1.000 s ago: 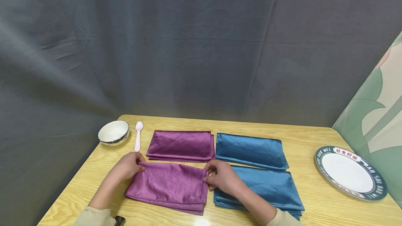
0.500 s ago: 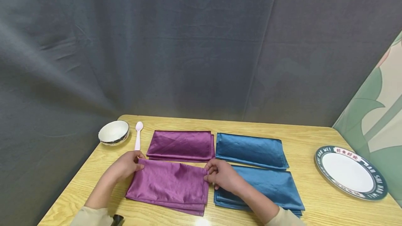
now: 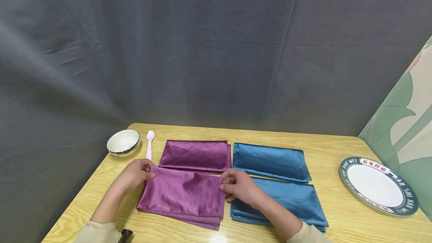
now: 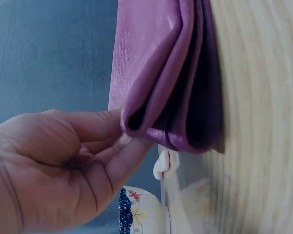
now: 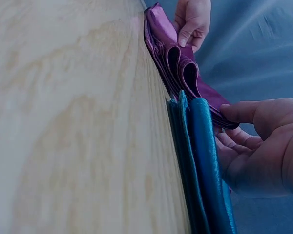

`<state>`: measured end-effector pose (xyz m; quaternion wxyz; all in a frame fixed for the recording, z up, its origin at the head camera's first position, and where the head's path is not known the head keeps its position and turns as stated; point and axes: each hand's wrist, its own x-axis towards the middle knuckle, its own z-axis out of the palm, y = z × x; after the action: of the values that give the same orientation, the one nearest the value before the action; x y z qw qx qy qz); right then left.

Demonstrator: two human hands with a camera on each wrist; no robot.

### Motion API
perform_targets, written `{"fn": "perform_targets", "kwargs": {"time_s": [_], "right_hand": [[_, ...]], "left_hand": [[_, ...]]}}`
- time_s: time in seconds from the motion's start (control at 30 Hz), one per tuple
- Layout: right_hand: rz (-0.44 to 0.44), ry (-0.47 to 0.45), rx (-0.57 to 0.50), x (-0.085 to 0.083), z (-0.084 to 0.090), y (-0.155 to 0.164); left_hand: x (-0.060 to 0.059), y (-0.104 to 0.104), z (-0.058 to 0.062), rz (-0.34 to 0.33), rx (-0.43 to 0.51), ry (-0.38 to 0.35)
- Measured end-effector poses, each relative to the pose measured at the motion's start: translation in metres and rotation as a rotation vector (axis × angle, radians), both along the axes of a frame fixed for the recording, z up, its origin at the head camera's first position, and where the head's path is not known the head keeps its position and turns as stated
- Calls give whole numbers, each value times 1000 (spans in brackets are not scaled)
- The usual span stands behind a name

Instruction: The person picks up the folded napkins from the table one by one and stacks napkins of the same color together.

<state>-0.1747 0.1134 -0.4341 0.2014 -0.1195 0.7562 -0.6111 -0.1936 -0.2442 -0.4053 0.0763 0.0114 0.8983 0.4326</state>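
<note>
A folded purple cloth (image 3: 182, 194) lies at the front of the table, its far edge raised between both hands. My left hand (image 3: 135, 175) pinches its far left corner; in the left wrist view the thumb and fingers of that hand (image 4: 58, 165) close on the looped layers of the fold. At the far right corner, my right hand (image 3: 241, 188) pinches the same edge between thumb and fingers, as the right wrist view shows. Right behind it lies a second folded purple cloth (image 3: 195, 155), its near edge partly covered. A folded blue cloth (image 3: 287, 201) sits beneath the right wrist.
Another folded blue cloth (image 3: 270, 160) lies at the back right of the middle. A pink spoon (image 3: 149, 145) and a patterned white bowl (image 3: 123, 142) stand at the back left of the table (image 3: 337, 149). On the right is a green-rimmed plate (image 3: 378, 186).
Both hands have drawn the far edge of the front purple cloth slightly up and away, toward the rear purple cloth. The other things have stayed in place.
</note>
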Motion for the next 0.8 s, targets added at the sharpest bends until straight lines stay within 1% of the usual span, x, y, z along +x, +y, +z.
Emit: {"fn": "perform_targets", "kwargs": {"time_s": [0.1, 0.2, 0.4, 0.53, 0.63, 0.73, 0.8], "right_hand": [[6, -24, -15, -1, 1, 1], [12, -41, -39, -1, 1, 1], [13, -82, -100, -3, 0, 0], [8, -105, -136, -5, -1, -1], [3, -106, -144, -6, 0, -3], [-9, -88, -129, -8, 1, -3], [-24, -69, -121, -9, 2, -3]], "left_hand": [[-2, 0, 0, 34, 24, -9], [-3, -1, -1, 53, 51, -17], [-6, 1, -3, 64, 126, -18], [-8, 2, -4, 75, 162, -5], [-9, 2, -4, 72, 149, 35], [-10, 3, -3, 75, 137, 66], [-11, 3, -3, 90, 132, 77]]}}
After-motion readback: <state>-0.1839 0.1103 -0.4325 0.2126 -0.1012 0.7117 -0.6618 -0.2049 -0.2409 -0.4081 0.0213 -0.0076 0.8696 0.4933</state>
